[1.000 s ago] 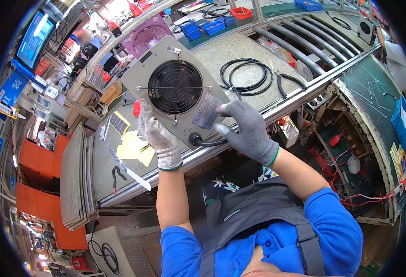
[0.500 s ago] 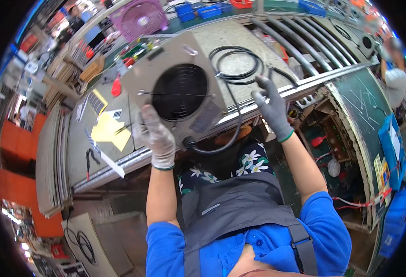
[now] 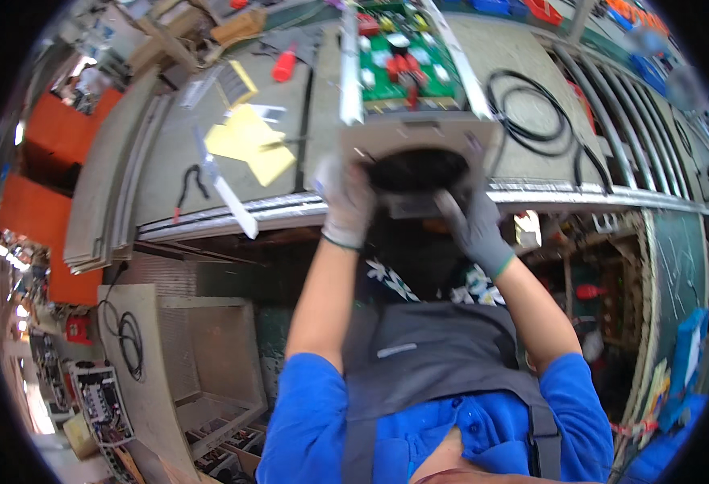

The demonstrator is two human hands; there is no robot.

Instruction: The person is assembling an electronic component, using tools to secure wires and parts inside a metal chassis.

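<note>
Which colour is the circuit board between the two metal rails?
The circuit board is green; head view shows it.

The roller conveyor, circuit board and blurred, probable parts bins show an electronics workshop.

Grips: two, left grip and right grip
Metal housing: one, between the grips
Circuit board: one, beyond the grips
Red handle: one, beyond the left grip
White strip: one, left of the grips
Rollers: at least four, right of the grips
</note>
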